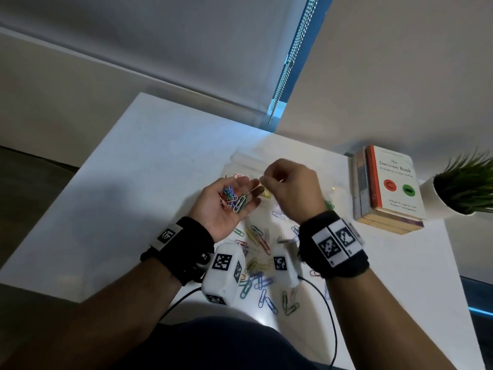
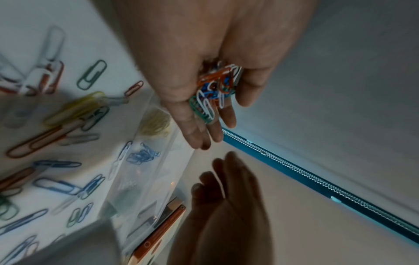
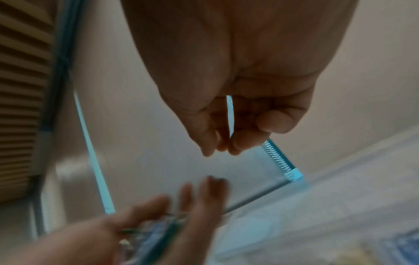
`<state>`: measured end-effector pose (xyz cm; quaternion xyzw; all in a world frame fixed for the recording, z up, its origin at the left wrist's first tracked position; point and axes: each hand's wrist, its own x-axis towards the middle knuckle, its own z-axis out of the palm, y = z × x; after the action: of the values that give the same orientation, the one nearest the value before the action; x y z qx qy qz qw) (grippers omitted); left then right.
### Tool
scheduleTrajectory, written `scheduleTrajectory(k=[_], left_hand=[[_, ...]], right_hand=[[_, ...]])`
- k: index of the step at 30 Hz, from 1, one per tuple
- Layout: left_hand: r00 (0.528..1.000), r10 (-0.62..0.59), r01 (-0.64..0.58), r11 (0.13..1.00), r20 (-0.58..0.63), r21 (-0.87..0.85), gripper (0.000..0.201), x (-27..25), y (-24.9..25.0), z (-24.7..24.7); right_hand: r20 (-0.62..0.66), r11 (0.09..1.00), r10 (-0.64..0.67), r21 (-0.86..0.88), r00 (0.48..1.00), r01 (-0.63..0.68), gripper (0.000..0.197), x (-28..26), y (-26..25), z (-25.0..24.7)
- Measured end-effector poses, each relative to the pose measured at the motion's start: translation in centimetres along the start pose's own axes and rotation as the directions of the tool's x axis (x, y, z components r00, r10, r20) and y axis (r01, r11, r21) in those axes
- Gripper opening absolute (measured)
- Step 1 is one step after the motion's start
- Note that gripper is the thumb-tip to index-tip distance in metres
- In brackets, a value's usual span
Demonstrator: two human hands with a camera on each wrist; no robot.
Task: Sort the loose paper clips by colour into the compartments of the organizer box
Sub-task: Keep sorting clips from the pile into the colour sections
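My left hand [image 1: 249,192] is palm up over the table and cups a tangled bunch of mixed-colour paper clips [image 1: 230,198]; the left wrist view shows thumb and fingers curled round the bunch [image 2: 215,89]. My right hand [image 1: 264,180] hovers just right of it. Its thumb and forefinger pinch together [image 3: 218,150] on what looks like a thin pale clip; the wrist view is too blurred to confirm it. The clear organizer box [image 1: 242,158] lies behind both hands, with yellow clips [image 2: 156,123] and blue clips [image 2: 142,154] in separate compartments. Several loose clips [image 1: 261,249] lie scattered under my wrists.
A stack of books [image 1: 386,188] lies to the right of the box, and a potted plant [image 1: 464,188] stands beyond it. The white table [image 1: 149,182] ends at a slanted left edge. A window blind with a bead chain [image 1: 290,57] hangs behind the table.
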<state>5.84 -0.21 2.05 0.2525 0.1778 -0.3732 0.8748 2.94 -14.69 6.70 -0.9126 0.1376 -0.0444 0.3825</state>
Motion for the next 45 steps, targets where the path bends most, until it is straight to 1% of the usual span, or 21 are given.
scheduleTrajectory(k=[2, 3, 4, 6, 8, 11, 14, 16, 18, 21, 23, 26, 28, 31, 34, 37, 41, 45], left_hand=[[1.000, 0.012, -0.012, 0.999, -0.012, -0.031, 0.025, 0.3, -0.4, 0.2], [1.000, 0.018, -0.019, 1.000, -0.018, -0.025, 0.026, 0.4, -0.5, 0.3], [0.999, 0.026, -0.027, 0.999, -0.023, -0.023, 0.027, 0.5, -0.7, 0.5], [0.999, 0.035, -0.036, 0.998, -0.030, -0.042, 0.028, 0.7, -1.0, 0.8], [0.998, 0.046, -0.048, 0.998, -0.038, -0.042, 0.028, 0.9, -1.3, 1.0], [0.998, 0.062, -0.063, 0.998, -0.029, -0.023, 0.027, 1.1, -1.6, 1.0], [0.997, 0.070, -0.071, 0.997, -0.013, -0.038, 0.025, 1.1, -1.7, 1.1], [0.998, 0.065, -0.065, 0.996, -0.004, -0.054, 0.025, 1.0, -1.7, 1.2], [0.998, 0.066, -0.065, 0.996, 0.004, -0.052, 0.024, 0.9, -1.7, 1.3], [0.998, 0.070, -0.069, 0.995, 0.008, -0.067, 0.024, 0.7, -1.9, 1.4], [0.997, 0.075, -0.074, 0.994, 0.006, -0.084, 0.024, 0.8, -2.0, 1.4], [0.997, 0.083, -0.083, 0.992, -0.002, -0.092, 0.023, 0.9, -2.1, 1.2], [0.996, 0.085, -0.085, 0.993, -0.011, -0.080, 0.021, 0.8, -2.2, 1.2], [0.996, 0.091, -0.091, 0.994, -0.013, -0.055, 0.020, 0.7, -2.3, 1.3], [0.995, 0.099, -0.100, 0.992, -0.014, -0.083, 0.022, 0.7, -2.3, 1.5], [0.995, 0.101, -0.102, 0.990, -0.012, -0.102, 0.022, 0.7, -2.1, 1.7], [0.996, 0.091, -0.092, 0.992, -0.016, -0.087, 0.022, 0.6, -2.3, 1.7], [0.997, 0.080, -0.080, 0.995, -0.007, -0.059, 0.021, 0.7, -2.6, 1.9]], right_hand=[[0.193, 1.000, -0.005, 0.029, 0.981, 0.000, 0.009, -1.8, -0.9, 0.6], [0.246, 1.000, -0.007, -0.014, 0.969, 0.011, 0.012, -2.3, -1.0, 1.0], [0.248, 0.996, -0.012, -0.087, 0.969, 0.034, 0.019, -2.5, -0.8, 1.4], [0.201, 0.979, -0.022, -0.196, 0.979, 0.062, 0.035, -2.7, -0.7, 1.8], [0.163, 0.981, -0.022, -0.187, 0.986, 0.053, 0.042, -2.8, -0.4, 1.7], [0.132, 0.985, -0.024, -0.165, 0.991, 0.046, 0.033, -3.0, -0.1, 1.7], [0.094, 0.985, -0.028, -0.166, 0.995, 0.043, 0.014, -3.0, -0.1, 1.9], [0.071, 0.986, -0.007, -0.165, 0.997, 0.018, 0.012, -3.0, 0.0, 2.2], [0.054, 0.985, -0.011, -0.172, 0.998, 0.020, 0.004, -3.2, 0.1, 2.5], [0.043, 0.988, -0.003, -0.151, 0.999, 0.009, 0.003, -3.4, 0.4, 2.7], [0.046, 0.995, 0.039, -0.091, 0.998, -0.035, 0.006, -3.4, 0.5, 2.7], [0.043, 0.991, 0.121, 0.047, 0.992, -0.123, 0.018, -3.2, 0.7, 2.9], [0.033, 0.986, 0.152, 0.063, 0.988, -0.154, 0.024, -2.9, 0.7, 3.2], [0.028, 0.978, 0.180, 0.099, 0.983, -0.182, 0.023, -2.6, 0.9, 3.4], [0.049, 0.955, 0.202, 0.210, 0.978, -0.208, 0.020, -2.6, 1.2, 3.0], [0.097, 0.883, 0.231, 0.398, 0.968, -0.250, 0.018, -3.2, 1.2, 2.1], [0.136, 0.806, 0.246, 0.521, 0.960, -0.281, 0.012, -3.7, 1.5, 1.4], [0.212, 0.636, 0.257, 0.698, 0.943, -0.330, 0.014, -4.0, 2.0, 1.1]])
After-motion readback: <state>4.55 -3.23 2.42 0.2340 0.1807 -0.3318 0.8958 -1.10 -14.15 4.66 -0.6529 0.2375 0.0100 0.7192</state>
